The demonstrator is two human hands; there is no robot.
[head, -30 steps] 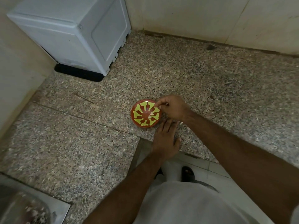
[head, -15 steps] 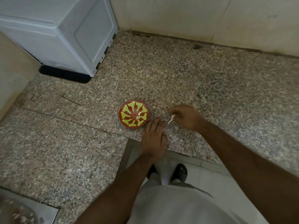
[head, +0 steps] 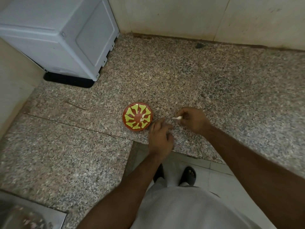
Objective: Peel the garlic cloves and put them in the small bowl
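A small red bowl (head: 137, 116) with a yellow pattern stands on the speckled granite counter (head: 181, 76). One pale peeled clove (head: 143, 117) lies inside it. My right hand (head: 193, 120) is just right of the bowl, its fingertips pinched on a small white garlic clove (head: 177, 118). My left hand (head: 160, 138) rests on the counter below and right of the bowl, fingers pointing up and slightly spread, holding nothing that shows.
A white appliance (head: 56, 35) on a black base fills the back left corner. Tiled walls (head: 198, 17) close the back. A steel sink edge (head: 33, 217) shows at the bottom left. The counter's front edge steps near my left wrist.
My right hand has drawn back from over the bowl to its right side and now pinches a white clove. My view shifted, so the bowl sits further left.
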